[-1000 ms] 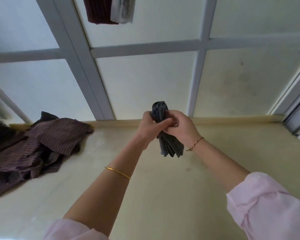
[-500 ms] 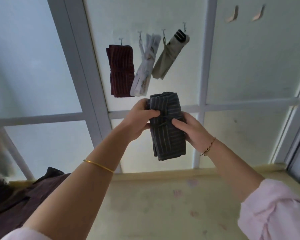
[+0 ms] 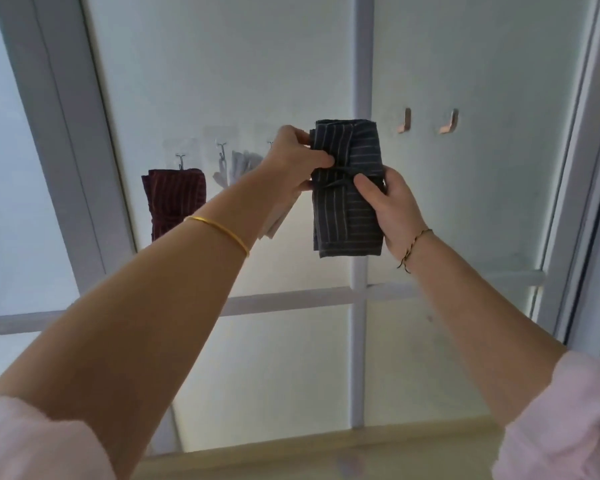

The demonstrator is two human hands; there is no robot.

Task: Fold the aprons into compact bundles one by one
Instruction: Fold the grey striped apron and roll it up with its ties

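Dark red striped apron [image 3: 174,199] hangs folded on wall hook at left, lower edge hidden behind left forearm. White bundle [image 3: 238,168] beside it, mostly covered by left hand [image 3: 291,164]; its shape hard to make out. Left hand pinches left edge of grey striped apron [image 3: 347,192] near its tie. Grey apron folded into upright bundle, raised before frosted wall panel. Right hand [image 3: 392,206] grips bundle's right side, thumb across front. Two bare hooks [image 3: 426,121] further right. Counter [image 3: 291,455] edge cut off below.
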